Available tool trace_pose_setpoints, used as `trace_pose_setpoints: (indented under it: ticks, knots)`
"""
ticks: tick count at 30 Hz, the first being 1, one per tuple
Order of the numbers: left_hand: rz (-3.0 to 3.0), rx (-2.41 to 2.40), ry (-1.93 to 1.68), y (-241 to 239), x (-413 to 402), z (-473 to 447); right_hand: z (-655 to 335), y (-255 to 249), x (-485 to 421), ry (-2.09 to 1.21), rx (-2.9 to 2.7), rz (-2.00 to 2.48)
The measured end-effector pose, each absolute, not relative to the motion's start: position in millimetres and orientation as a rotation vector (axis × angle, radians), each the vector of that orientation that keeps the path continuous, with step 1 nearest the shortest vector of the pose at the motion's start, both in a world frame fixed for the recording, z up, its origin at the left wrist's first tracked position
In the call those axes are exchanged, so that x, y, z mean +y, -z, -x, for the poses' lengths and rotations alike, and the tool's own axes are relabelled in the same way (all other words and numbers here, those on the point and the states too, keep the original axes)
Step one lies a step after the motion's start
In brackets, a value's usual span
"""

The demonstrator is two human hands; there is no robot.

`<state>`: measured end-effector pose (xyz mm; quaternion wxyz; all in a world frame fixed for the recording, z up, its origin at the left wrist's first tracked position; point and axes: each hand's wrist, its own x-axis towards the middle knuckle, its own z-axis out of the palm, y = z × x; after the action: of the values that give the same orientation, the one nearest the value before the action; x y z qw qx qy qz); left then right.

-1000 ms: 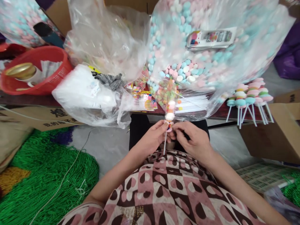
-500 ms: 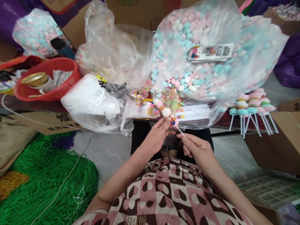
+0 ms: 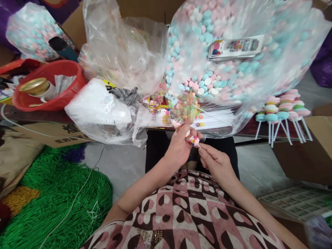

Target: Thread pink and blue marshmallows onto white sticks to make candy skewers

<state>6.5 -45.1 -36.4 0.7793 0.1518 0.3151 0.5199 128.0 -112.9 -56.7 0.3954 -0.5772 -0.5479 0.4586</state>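
Note:
In the middle of the head view, my left hand (image 3: 180,147) is wrapped around a marshmallow skewer (image 3: 196,140) in a printed clear wrapper. Pink and white pieces show past the fingers at both ends. My right hand (image 3: 215,158) pinches the skewer's white stick at its lower end, close beside the left hand. Just beyond the hands lie gummy candies (image 3: 187,107) in green, orange and red. White paper sticks (image 3: 218,118) lie side by side to the right of the gummies. Printed wrappers (image 3: 158,117) are to the left.
A big clear bag of pastel marshmallows (image 3: 207,83) fills the back right, with a wrapper stack (image 3: 236,47) on it. Finished marshmallow skewers (image 3: 282,107) stand at the table's right edge. Left are a white plastic bag (image 3: 97,107) and red basket (image 3: 49,69); green cords (image 3: 64,193) lie below.
My left hand has gone from fingertips on the skewer to a fuller wrap around it, covering more of the candy. The right hand still pinches the stick. The whole view has shifted slightly.

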Motion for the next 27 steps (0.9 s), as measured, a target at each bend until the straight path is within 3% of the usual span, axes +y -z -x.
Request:
trace_pose_setpoints:
  ticks: [4,10,27]
  knots:
    - [-0.294,0.659,-1.136,38.1,-43.3,-2.1,-132.8,50.2,-108.7,-1.107,-1.581,1.43]
    - [-0.271,0.703,-0.994,42.4,-46.7,4.8,-146.3,29.9,-96.6,-0.51,-1.792,1.368]
    - [-0.247,0.792,-0.822,58.6,-54.8,1.0,-148.1,52.7,-96.1,-0.353,-2.183,1.189]
